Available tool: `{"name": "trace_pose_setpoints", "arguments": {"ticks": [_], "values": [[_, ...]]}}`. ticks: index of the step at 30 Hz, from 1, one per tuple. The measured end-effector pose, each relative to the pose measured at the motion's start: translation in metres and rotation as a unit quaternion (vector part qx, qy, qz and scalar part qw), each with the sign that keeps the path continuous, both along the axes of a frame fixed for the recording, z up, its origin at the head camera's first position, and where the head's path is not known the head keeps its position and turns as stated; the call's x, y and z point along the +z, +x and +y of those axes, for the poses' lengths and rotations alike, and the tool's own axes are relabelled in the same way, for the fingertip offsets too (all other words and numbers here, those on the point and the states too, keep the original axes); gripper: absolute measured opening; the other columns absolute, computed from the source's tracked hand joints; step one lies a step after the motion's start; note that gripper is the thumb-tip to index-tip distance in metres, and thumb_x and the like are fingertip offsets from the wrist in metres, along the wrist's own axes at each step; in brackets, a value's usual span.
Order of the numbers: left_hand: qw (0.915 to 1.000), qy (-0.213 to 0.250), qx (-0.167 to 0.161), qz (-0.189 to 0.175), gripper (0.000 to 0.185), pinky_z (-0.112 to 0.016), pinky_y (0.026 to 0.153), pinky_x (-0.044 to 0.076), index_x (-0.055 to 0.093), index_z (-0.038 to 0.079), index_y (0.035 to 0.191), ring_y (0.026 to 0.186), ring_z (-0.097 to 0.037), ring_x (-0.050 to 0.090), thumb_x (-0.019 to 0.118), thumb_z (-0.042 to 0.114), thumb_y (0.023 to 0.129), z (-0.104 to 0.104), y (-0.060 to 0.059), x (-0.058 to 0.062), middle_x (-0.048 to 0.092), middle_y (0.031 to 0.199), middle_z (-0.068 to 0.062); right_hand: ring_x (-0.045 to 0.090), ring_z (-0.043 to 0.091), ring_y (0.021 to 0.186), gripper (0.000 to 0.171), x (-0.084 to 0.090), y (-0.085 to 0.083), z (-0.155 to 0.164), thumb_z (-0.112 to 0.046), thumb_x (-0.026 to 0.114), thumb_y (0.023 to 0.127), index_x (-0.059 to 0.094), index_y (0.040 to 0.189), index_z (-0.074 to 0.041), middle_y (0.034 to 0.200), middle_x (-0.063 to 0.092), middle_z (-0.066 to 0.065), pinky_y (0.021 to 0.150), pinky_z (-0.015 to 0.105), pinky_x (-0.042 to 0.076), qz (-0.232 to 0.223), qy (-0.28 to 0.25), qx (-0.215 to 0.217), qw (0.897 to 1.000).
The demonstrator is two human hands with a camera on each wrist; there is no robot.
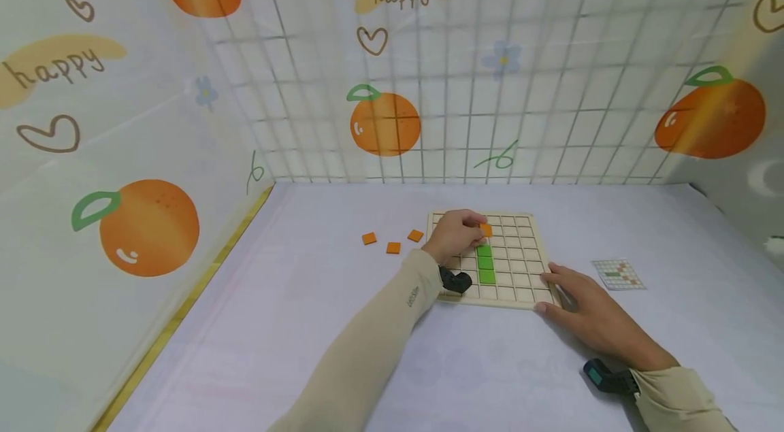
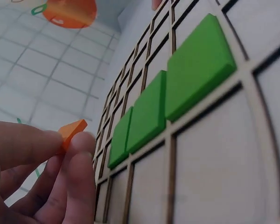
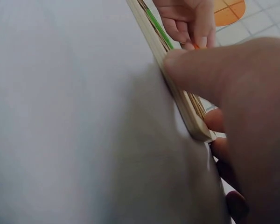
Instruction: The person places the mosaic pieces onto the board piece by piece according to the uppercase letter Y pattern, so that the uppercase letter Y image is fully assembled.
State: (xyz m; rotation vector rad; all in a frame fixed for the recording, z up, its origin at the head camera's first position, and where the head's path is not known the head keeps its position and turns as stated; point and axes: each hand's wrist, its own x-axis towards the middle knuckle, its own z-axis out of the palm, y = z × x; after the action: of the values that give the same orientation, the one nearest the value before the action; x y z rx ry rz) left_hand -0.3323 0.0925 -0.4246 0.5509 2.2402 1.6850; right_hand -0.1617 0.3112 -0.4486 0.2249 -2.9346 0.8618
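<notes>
On the worktop (image 1: 343,350) lies a wooden grid board (image 1: 520,262), holding a column of three green tiles (image 1: 485,263) near its middle. Over the board's far left part, just beyond the green tiles, the left hand (image 1: 456,235) pinches an orange tile (image 1: 486,230) between curled fingertips (image 2: 72,154). At the board's near right corner the right hand (image 1: 588,313) rests with fingers nearly straight, thumb (image 3: 210,70) pressing the board's edge. Left of the board lie three loose orange tiles (image 1: 393,247); right of it, a small pattern card (image 1: 618,275).
</notes>
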Motion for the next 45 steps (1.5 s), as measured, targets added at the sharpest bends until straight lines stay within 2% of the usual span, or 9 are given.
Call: {"name": "trace_pose_setpoints", "arguments": {"ticks": [8,13,18,25,31,45], "values": [[0.9987,-0.026,-0.014,0.041,0.023,-0.026,0.059,0.047,0.066,0.012,0.111,0.07,-0.018,0.059,0.056,0.012,0.09,0.005,0.002,0.007,0.062,0.087,-0.001,0.024,0.041,0.132,0.076,0.003,0.001,-0.001,-0.06,0.058,0.081,0.047,0.134,-0.007,0.147,0.028,0.015,0.099,0.059,0.022,-0.003,0.005,-0.004,1.0],[0.9981,-0.037,-0.01,0.048,0.019,-0.027,0.064,0.048,0.068,0.016,0.106,0.076,-0.018,0.06,0.058,0.016,0.09,0.008,0.0,0.0,0.063,0.089,0.004,0.023,0.042,0.132,0.076,0.004,0.002,-0.001,-0.06,0.057,0.081,0.046,0.135,-0.007,0.148,0.027,0.016,0.099,0.059,0.022,-0.01,0.008,-0.005,1.0],[0.9968,-0.056,0.006,0.057,0.015,-0.028,0.066,0.047,0.069,0.019,0.101,0.077,-0.011,0.057,0.059,0.017,0.089,0.009,0.0,-0.006,0.062,0.089,0.01,0.023,0.042,0.132,0.076,0.005,0.003,-0.002,-0.059,0.058,0.082,0.045,0.135,-0.006,0.148,0.027,0.017,0.099,0.06,0.021,-0.015,0.01,-0.005,1.0],[0.9937,-0.083,0.03,0.069,0.015,-0.025,0.071,0.046,0.07,0.017,0.1,0.082,-0.007,0.055,0.062,0.017,0.087,0.011,0.0,-0.007,0.061,0.088,0.012,0.024,0.042,0.132,0.075,0.004,0.003,-0.002,-0.059,0.058,0.082,0.046,0.135,-0.007,0.147,0.028,0.016,0.099,0.059,0.021,-0.007,0.013,-0.006,1.0],[0.9921,-0.1,0.028,0.069,0.012,-0.024,0.067,0.047,0.07,0.02,0.097,0.079,-0.006,0.056,0.064,0.017,0.087,0.013,0.0,-0.007,0.061,0.088,0.013,0.024,0.042,0.132,0.076,0.001,0.002,-0.001,-0.06,0.058,0.081,0.046,0.134,-0.006,0.147,0.029,0.016,0.099,0.059,0.021,-0.008,0.011,-0.011,1.0],[0.9786,-0.172,0.015,0.112,0.008,-0.025,0.065,0.046,0.07,0.024,0.092,0.077,-0.007,0.055,0.066,0.024,0.086,0.017,0.0,-0.001,0.061,0.085,0.013,0.025,0.042,0.131,0.074,0.005,0.002,-0.002,-0.058,0.057,0.082,0.046,0.134,-0.006,0.147,0.029,0.017,0.099,0.059,0.022,-0.002,0.014,-0.006,1.0]]}}
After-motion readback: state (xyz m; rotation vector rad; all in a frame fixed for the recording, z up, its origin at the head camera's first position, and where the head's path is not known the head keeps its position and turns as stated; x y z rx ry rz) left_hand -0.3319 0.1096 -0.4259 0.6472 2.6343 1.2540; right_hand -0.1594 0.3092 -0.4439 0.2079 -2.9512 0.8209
